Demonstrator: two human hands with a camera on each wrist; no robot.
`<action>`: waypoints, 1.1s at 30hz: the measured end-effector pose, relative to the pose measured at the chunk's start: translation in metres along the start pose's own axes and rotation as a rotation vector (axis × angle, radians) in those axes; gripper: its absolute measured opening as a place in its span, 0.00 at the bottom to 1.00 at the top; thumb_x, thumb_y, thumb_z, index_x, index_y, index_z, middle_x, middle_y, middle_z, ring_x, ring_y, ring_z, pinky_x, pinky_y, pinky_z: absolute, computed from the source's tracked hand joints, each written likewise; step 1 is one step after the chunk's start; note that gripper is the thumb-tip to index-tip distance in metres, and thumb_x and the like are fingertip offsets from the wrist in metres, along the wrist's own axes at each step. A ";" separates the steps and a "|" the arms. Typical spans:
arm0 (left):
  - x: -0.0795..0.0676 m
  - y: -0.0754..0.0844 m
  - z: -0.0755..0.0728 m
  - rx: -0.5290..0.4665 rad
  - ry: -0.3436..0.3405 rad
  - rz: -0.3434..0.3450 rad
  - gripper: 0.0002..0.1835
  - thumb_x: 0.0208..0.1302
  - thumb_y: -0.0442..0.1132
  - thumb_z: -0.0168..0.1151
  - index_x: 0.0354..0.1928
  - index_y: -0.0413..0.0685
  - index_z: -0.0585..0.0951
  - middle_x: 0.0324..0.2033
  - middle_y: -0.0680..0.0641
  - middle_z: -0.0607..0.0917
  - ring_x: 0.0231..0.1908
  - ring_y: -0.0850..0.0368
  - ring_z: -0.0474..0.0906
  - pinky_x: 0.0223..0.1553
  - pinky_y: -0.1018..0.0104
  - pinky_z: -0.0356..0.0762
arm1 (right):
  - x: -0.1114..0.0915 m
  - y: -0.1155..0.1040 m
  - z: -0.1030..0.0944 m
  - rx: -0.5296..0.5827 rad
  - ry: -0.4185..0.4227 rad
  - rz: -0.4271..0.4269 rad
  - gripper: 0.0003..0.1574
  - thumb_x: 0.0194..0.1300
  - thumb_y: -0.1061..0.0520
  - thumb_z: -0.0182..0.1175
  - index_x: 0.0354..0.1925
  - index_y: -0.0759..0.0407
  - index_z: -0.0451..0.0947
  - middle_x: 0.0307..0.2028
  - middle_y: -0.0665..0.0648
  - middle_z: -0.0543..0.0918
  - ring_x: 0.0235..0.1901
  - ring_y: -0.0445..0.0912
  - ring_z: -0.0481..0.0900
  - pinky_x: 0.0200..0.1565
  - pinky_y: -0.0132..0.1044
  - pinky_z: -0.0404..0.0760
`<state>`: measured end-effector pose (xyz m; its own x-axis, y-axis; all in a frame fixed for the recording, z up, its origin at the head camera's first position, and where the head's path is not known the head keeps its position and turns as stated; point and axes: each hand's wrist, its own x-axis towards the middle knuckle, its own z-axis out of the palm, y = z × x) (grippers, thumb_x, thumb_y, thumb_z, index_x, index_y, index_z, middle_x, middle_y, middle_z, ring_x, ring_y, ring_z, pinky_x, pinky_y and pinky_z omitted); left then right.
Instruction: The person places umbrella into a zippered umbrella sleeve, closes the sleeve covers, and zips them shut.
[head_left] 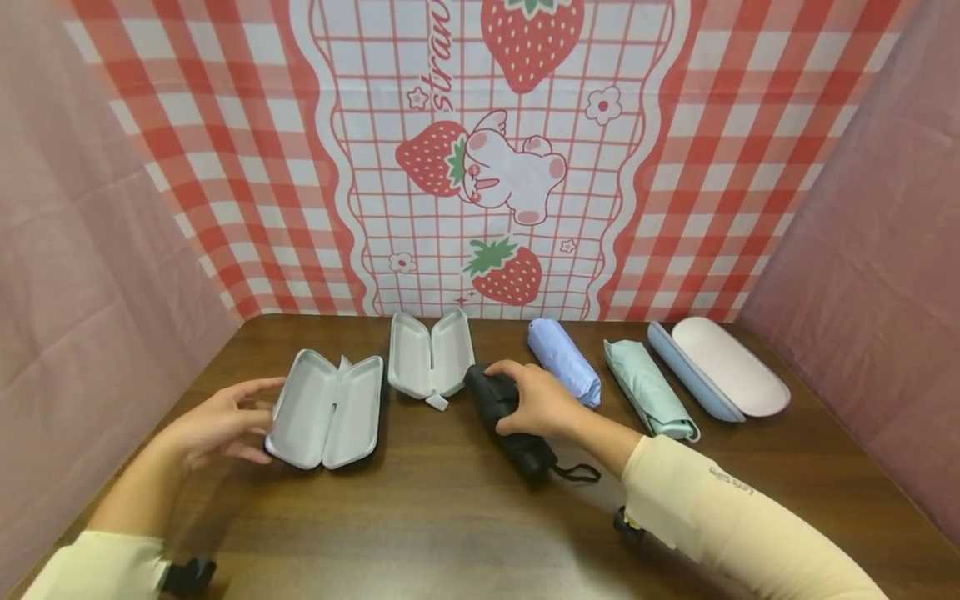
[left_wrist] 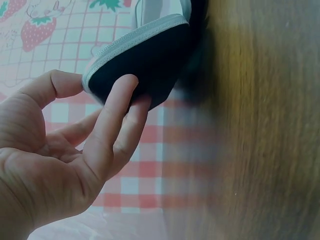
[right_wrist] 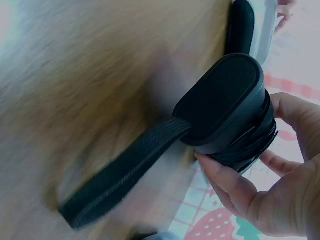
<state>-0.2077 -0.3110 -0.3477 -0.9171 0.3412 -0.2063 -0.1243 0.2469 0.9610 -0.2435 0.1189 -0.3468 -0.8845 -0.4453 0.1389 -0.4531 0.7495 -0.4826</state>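
My right hand (head_left: 536, 400) grips a black folded umbrella (head_left: 498, 404) from above, its wrist strap (right_wrist: 130, 170) hanging free. In the right wrist view, thumb and fingers wrap the folded fabric below the oval end. My left hand (head_left: 228, 421) is at the left side of an open glasses case (head_left: 356, 412) with a pale grey lining. In the left wrist view its relaxed fingers touch the rim and the dark outer shell (left_wrist: 145, 60). A second open grey-lined glasses case (head_left: 408, 354) lies behind, between the first case and the umbrella.
To the right lie a periwinkle folded umbrella (head_left: 562, 358), a mint green folded umbrella (head_left: 645, 387) and an open light blue glasses case (head_left: 731, 367) with a pale lining. A red checked strawberry cloth (head_left: 487, 208) hangs behind the brown wooden table (head_left: 420, 525); pink cloth (head_left: 862, 292) flanks it.
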 end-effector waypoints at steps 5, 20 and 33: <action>-0.003 0.004 0.011 0.030 0.021 0.013 0.40 0.64 0.26 0.52 0.73 0.29 0.43 0.56 0.21 0.66 0.42 0.46 0.79 0.36 0.45 0.83 | 0.002 -0.016 -0.003 0.078 -0.024 -0.012 0.47 0.40 0.58 0.77 0.61 0.50 0.73 0.50 0.62 0.79 0.48 0.53 0.77 0.44 0.47 0.78; -0.007 0.028 0.037 0.196 0.076 0.023 0.40 0.60 0.27 0.56 0.71 0.27 0.50 0.55 0.20 0.67 0.41 0.45 0.79 0.31 0.48 0.84 | 0.019 -0.068 0.004 0.221 -0.134 -0.002 0.46 0.44 0.58 0.76 0.63 0.46 0.71 0.57 0.65 0.76 0.51 0.54 0.77 0.44 0.44 0.78; -0.007 0.037 0.047 0.246 0.100 0.016 0.39 0.59 0.29 0.59 0.71 0.29 0.55 0.52 0.25 0.70 0.36 0.47 0.80 0.30 0.51 0.84 | 0.055 -0.108 0.042 0.135 -0.211 -0.036 0.44 0.43 0.55 0.75 0.61 0.48 0.73 0.51 0.53 0.80 0.43 0.44 0.75 0.45 0.35 0.74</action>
<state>-0.1876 -0.2615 -0.3193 -0.9527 0.2583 -0.1605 -0.0249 0.4596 0.8878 -0.2387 -0.0068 -0.3233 -0.8190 -0.5735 -0.0189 -0.4522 0.6654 -0.5940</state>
